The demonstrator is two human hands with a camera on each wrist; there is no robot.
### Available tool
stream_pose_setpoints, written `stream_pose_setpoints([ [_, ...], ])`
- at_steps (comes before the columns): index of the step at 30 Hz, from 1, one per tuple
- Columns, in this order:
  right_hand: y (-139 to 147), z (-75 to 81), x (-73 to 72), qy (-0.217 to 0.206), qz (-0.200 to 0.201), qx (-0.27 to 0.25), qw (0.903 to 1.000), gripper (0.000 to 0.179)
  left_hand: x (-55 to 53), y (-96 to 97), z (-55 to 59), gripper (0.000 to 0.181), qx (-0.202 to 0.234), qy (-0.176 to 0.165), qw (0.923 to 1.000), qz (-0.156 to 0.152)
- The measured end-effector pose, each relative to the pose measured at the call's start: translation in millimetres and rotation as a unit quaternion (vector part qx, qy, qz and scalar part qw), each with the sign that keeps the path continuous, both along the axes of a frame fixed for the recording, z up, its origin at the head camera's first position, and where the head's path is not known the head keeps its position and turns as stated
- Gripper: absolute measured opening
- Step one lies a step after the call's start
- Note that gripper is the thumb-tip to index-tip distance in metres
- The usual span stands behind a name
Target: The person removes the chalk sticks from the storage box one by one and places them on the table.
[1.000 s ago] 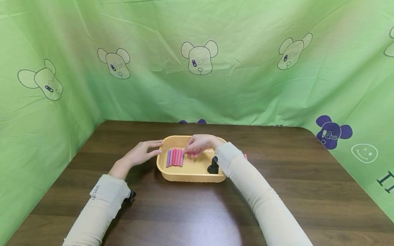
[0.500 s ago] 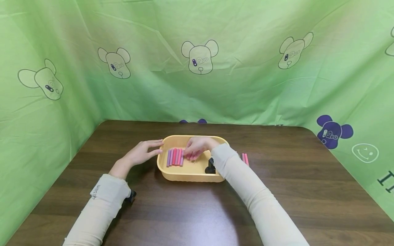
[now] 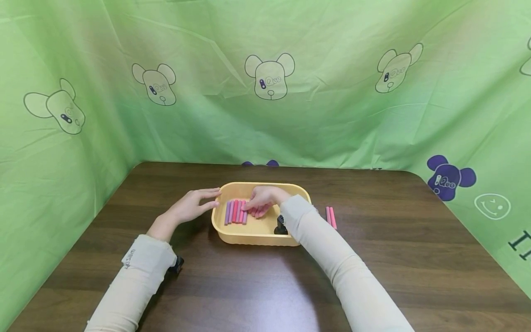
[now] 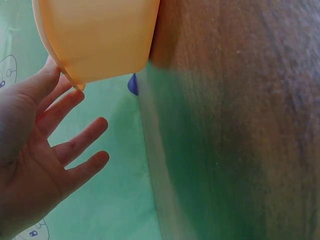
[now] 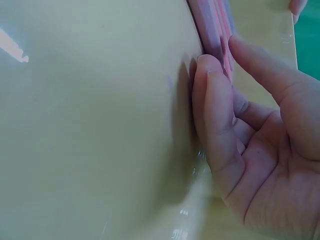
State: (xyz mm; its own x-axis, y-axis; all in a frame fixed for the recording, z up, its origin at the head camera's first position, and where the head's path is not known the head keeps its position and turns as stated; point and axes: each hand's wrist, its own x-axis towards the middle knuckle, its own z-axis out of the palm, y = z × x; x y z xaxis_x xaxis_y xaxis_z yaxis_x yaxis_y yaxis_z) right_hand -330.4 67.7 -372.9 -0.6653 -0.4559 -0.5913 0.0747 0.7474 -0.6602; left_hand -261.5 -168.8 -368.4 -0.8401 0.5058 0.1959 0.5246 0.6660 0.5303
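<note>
Pale yellow and glossy, one shallow tray with rounded ends sits on a brown wood-grain bench. A person's right hand reaches down into it, and directly left of that grip lies a row of slim coloured sticks in purples, reds and pinks; six can be counted. The right hand's fingers are bent, with the thumb at the right end of the row; whether this grip pinches a stick or only touches it, the pictures do not tell. The left hand, left of the row, is relaxed, fingers spread, with fingertips at the tray's left rim.

Two loose pink-toned sticks lie side by side on the bench, right of the right grip and outside the tray, just past the right sleeve. The tray's far wall runs close beyond the right hand; on the near side, bare tray floor gives some room before the near rim. Two black wrist cameras show, one at each cuff. Bench stretches widely to both sides; its far edge, well beyond both hands, meets a green curtain printed with cartoon bear heads.
</note>
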Motion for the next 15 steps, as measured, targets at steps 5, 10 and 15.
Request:
stream_pose_setpoints([
  [5, -1.8, 0.2, 1.0, 0.008, 0.000, 0.008, 0.9999, 0.025, 0.5, 0.3, 1.6, 0.043, -0.001, -0.010, 0.9999, 0.003],
  [10, -1.8, 0.3, -0.1, 0.005, 0.006, 0.011, 0.9999, 0.025, 1.3, 0.8, 2.9, 0.043, -0.002, -0.013, 0.9999, 0.005],
  [15, -1.3, 0.6, -1.5, -0.010, 0.003, 0.004, 0.9999, 0.023, 1.5, 0.7, 2.5, 0.043, 0.001, -0.012, 0.9999, 0.006],
])
